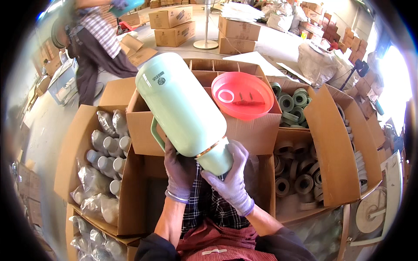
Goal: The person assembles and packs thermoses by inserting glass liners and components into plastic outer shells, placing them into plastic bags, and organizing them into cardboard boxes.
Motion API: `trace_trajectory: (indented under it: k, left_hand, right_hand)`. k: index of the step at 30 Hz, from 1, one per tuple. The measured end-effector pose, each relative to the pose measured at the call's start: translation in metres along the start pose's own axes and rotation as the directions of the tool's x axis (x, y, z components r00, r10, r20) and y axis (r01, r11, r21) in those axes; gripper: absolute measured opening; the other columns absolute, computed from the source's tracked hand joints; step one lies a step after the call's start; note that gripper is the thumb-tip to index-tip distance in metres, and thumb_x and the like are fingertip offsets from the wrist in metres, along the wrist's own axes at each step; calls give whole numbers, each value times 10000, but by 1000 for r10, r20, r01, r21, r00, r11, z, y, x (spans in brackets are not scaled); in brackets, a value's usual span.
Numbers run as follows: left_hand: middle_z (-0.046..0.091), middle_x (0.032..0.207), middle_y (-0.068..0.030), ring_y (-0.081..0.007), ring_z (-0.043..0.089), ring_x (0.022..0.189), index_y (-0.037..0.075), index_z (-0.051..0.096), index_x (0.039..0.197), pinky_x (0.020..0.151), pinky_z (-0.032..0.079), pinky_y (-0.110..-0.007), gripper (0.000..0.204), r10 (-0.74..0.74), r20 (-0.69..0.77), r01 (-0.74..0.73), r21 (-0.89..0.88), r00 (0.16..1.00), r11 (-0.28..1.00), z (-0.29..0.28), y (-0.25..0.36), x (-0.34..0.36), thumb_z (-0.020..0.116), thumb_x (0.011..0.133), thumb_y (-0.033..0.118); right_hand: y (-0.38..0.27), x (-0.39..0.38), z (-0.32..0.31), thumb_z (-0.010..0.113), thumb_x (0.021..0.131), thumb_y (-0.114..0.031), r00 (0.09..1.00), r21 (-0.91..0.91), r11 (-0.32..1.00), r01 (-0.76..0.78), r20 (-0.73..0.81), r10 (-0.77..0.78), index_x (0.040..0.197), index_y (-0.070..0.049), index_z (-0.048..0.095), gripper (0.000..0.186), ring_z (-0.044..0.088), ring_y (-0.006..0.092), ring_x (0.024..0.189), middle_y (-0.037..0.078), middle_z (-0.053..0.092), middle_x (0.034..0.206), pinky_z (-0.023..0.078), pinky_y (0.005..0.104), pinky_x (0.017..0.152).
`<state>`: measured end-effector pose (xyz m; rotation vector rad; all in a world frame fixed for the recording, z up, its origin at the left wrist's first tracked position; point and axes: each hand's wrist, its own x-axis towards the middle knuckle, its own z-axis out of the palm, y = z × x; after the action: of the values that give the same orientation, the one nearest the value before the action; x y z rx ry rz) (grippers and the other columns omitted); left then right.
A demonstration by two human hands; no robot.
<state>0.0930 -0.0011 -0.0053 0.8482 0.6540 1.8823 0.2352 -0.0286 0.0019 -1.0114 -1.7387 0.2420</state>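
I have the green mug at mid-view, its broad end tipped toward eleven o'clock, the red bowl at its three o'clock. My right hand clasps the narrow end; my left hand grips the underside near the handle. I judge I'm working that narrow end; the next move calls for steady bracing

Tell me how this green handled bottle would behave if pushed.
The green bottle is probably stiff, as its wall shows no dents. Its smooth, glossy surface might feel slippery. Laid down, its round body could roll until the side handle catches.
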Motion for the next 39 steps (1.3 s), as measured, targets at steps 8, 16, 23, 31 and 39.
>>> trace_trajectory:
  k: [8,16,23,31,39]
  left_hand:
    - [568,1279,-116,-203,573,1162,-33,459,1311,986,481,-349,432,91,91,-99,95,992,991,-18,5,-6,605,905,-8]
    - [600,1239,-129,-212,595,1132,-50,493,1265,978,470,-324,408,235,112,-260,465,966,846,-15,-2,-15,636,885,-8]
    - [533,1371,-102,-237,531,1246,63,461,1383,1043,446,-410,453,-251,-32,230,-301,967,926,-115,21,-5,407,1004,307]
    - [701,921,-56,-150,671,794,23,691,1023,672,530,-274,372,-302,-305,401,347,903,848,-175,63,-55,515,987,348]
    - [691,903,-60,-130,639,775,-18,682,1009,709,507,-268,377,-461,-203,504,346,864,792,-170,78,-56,508,997,316]
  right_hand:
    - [2,3,-2,367,785,-876,636,694,-55,-718,687,352,1472,-80,274,1055,636,288,1058,162,534,1311,590,378,560]
    - [-18,-21,6,787,776,-439,982,436,880,-188,54,183,1488,-8,200,1019,475,281,1193,180,425,1328,546,356,795]
    - [13,62,-40,800,771,-254,768,159,978,-136,641,3,1135,-28,638,458,655,259,953,137,658,1034,514,361,871]
    - [191,201,-27,683,743,-181,690,-649,668,364,670,274,1128,-38,572,425,624,403,1009,212,654,1068,495,463,901]
    - [202,208,-14,631,754,-121,665,-692,564,451,682,305,1207,-5,511,482,628,371,1064,230,645,1124,528,474,863]
